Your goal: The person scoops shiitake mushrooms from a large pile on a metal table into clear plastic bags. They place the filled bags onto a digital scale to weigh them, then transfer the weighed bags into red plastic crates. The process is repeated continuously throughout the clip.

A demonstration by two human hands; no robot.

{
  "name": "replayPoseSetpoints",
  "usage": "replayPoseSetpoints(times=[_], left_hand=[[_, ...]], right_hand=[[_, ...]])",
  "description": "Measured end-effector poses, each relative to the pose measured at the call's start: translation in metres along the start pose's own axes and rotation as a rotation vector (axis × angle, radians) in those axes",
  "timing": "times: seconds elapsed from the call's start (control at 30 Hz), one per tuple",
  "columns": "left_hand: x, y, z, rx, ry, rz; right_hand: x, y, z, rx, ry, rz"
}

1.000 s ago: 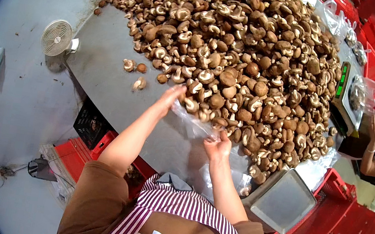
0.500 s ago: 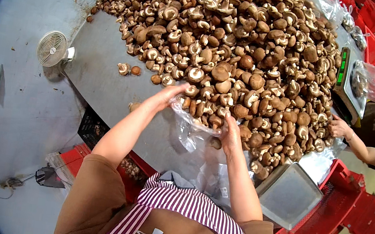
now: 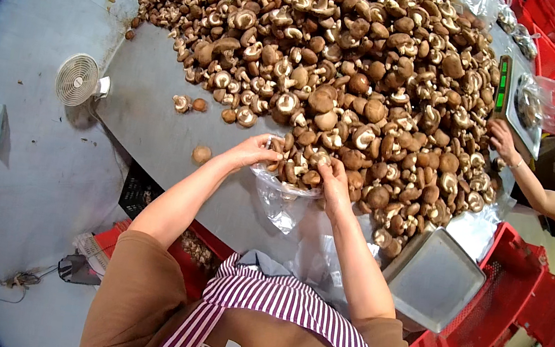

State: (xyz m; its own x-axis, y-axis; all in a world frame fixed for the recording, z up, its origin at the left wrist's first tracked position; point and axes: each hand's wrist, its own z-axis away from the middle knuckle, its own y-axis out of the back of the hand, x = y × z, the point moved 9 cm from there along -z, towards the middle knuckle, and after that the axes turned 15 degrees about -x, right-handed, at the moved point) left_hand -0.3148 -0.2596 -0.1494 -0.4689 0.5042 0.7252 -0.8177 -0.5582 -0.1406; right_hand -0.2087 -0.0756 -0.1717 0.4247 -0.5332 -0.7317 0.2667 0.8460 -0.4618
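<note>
A big heap of brown shiitake mushrooms (image 3: 377,70) covers much of the grey table (image 3: 151,88). At its near edge, a clear plastic bag (image 3: 280,206) hangs with its mouth toward the heap. Several mushrooms (image 3: 298,166) sit at that mouth, between my two hands. My left hand (image 3: 252,151) is closed at the left side of the bag's rim, fingertips against the mushrooms. My right hand (image 3: 334,186) curls around mushrooms at the bag's right side; whether it also grips the plastic is hidden.
A metal tray (image 3: 434,277) stands right of my right forearm, beside red crates (image 3: 502,290). At the right, a co-worker's hand (image 3: 505,143) touches the heap near a scale (image 3: 513,111) carrying a bag. A small fan (image 3: 78,80) stands off the table's left edge. One mushroom (image 3: 201,154) lies apart.
My hands have moved closer together and slightly down, with mushrooms now bunched between them at the bag's mouth. The co-worker's near hand has shifted up toward the scale.
</note>
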Motion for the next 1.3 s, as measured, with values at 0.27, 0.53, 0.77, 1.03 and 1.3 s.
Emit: replayPoseSetpoints(times=[0.27, 0.53, 0.77, 1.03, 1.3], left_hand=[[0.006, -0.063, 0.016, -0.173, -0.145, 0.007], [-0.010, -0.140, 0.074, -0.257, -0.288, -0.654], [-0.084, -0.135, 0.085, -0.052, -0.111, -0.146], [-0.029, -0.135, 0.150, 0.346, -0.549, -0.051], [-0.047, -0.133, 0.153, 0.329, -0.365, 0.098]], right_hand=[[-0.018, -0.022, 0.049, -0.128, 0.027, 0.160], [-0.033, -0.033, 0.151, -0.238, 0.273, 0.968], [0.000, 0.003, 0.199, -0.113, 0.247, 1.008], [-0.025, 0.055, 0.231, 0.317, 0.238, 0.875], [-0.062, 0.031, 0.266, 0.176, 0.223, 0.688]])
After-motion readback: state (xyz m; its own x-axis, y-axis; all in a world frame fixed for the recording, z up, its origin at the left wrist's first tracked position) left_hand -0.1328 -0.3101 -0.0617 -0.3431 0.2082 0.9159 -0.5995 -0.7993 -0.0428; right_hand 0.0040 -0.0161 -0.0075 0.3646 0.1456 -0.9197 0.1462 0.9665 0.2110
